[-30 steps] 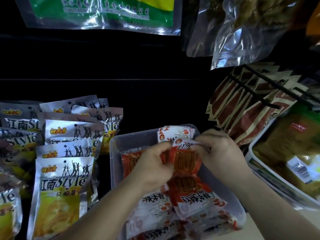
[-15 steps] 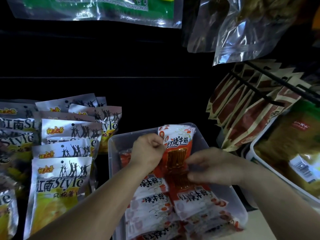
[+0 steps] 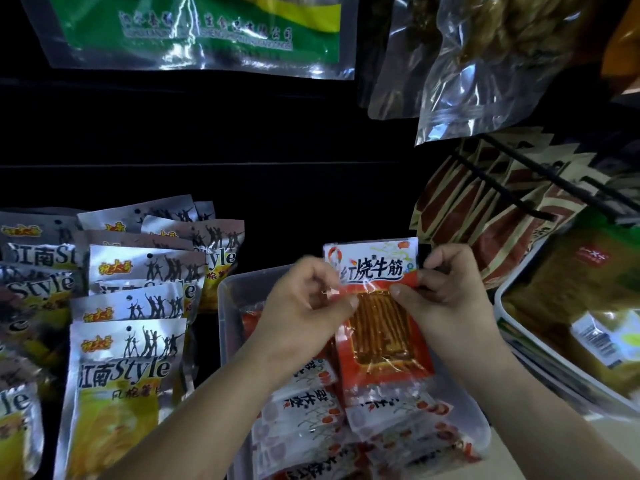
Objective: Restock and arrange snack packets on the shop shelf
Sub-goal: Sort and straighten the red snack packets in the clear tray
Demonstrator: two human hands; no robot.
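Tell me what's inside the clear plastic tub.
Overlapping red-and-white snack packets lie in the clear tub; left hand and right hand hold one upright packet over them. The floor beneath is covered.

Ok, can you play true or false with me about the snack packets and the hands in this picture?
1. The left hand and the right hand both pinch the red packet. True.
2. The silver and yellow packets lie to the left of the clear tub. True.
3. The clear tub is empty. False: more red and white packets lie in it.
4. The brown packets are piled inside the clear tub. False: they hang up at the right, outside it.
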